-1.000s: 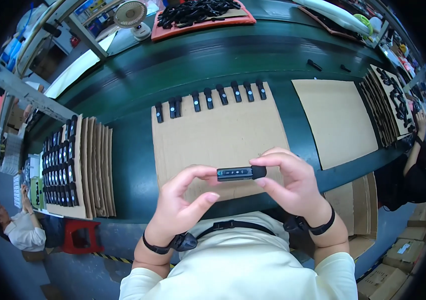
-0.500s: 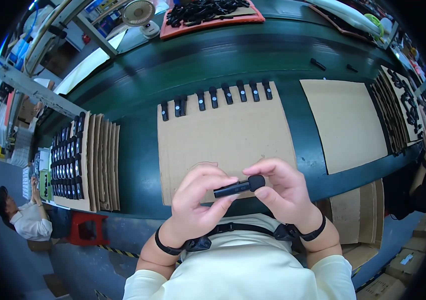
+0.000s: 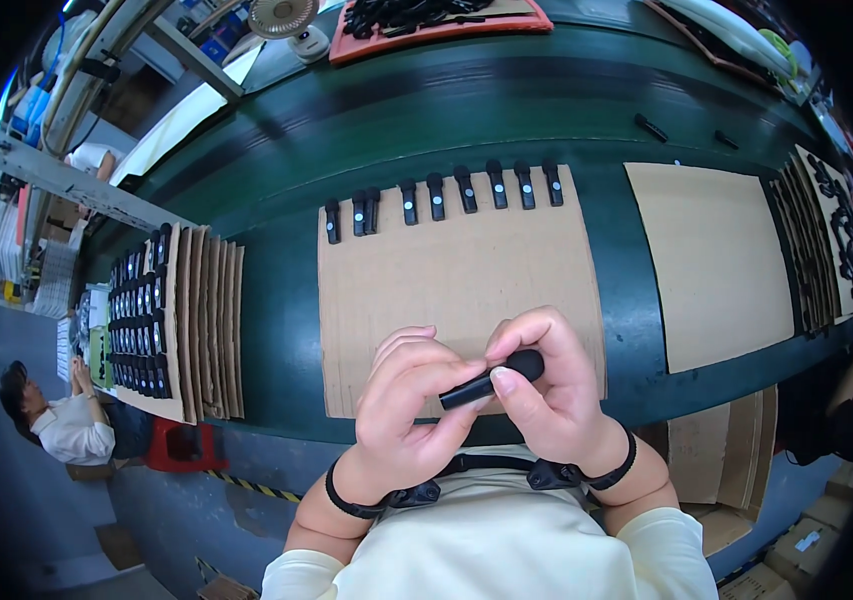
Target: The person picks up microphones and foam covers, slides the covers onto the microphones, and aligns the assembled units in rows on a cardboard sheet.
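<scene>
A small black clip-on microphone [image 3: 464, 390] with a round foam cap is held tilted in front of my body, its foam end up and to the right. My left hand [image 3: 408, 400] grips the plain end of its body between thumb and fingers. Thumb and fingers of my right hand [image 3: 554, 392] close on it just beside the foam cap. Below both hands lies a cardboard sheet [image 3: 456, 285]. Along its far edge stands a row of several similar black microphones [image 3: 436, 197], each with a pale round spot; two at the left touch.
Stacked cardboard sheets [image 3: 214, 330] bearing microphones stand at left on the green table [image 3: 281, 330]. Another cardboard sheet [image 3: 714, 275] and stack lie right. Two loose black pieces [image 3: 650, 128] lie far right. Beyond are a red tray [image 3: 446, 30] and a fan [image 3: 286, 18]. Another person [image 3: 66, 415] sits left.
The right thumb has moved across the microphone's body, beside the foam cap, and the right fingers have closed in on it. The whole view has shifted slightly.
</scene>
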Tool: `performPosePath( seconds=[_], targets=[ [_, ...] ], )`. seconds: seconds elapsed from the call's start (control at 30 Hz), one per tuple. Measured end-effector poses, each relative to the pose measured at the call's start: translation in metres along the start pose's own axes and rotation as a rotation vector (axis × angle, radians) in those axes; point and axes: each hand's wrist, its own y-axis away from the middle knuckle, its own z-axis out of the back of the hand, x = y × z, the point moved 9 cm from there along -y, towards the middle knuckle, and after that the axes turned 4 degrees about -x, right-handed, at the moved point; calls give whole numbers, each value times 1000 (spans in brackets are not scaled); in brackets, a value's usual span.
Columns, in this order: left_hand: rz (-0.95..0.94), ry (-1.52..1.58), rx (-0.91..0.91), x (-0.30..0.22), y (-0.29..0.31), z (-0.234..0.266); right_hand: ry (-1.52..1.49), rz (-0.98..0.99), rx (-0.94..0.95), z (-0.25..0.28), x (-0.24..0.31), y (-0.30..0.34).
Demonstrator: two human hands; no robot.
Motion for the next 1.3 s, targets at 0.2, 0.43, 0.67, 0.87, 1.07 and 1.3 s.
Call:
performPosePath(
  seconds=[0.2, 0.43, 0.67, 0.87, 1.07, 1.3],
  targets=[
    [33, -23, 0, -2, 0, 3, -387, -334, 22, -6, -19, 3],
    [-18, -254, 35, 3, -6, 23, 5, -224, 11, 17, -19, -4],
    [-18, -623, 41, 52, -14, 84, 325, -125, -140, 85, 1, -15],
    [16, -814, 123, 109, -27, 101, 505, -209, -207, 125, -11, -26],
    [20, -843, 214, 149, -27, 97, 582, -270, -258, 143, -28, -36],
    [136, -669, 308, 162, -10, 95, 653, -300, -193, 133, -39, -45]
  ],
)
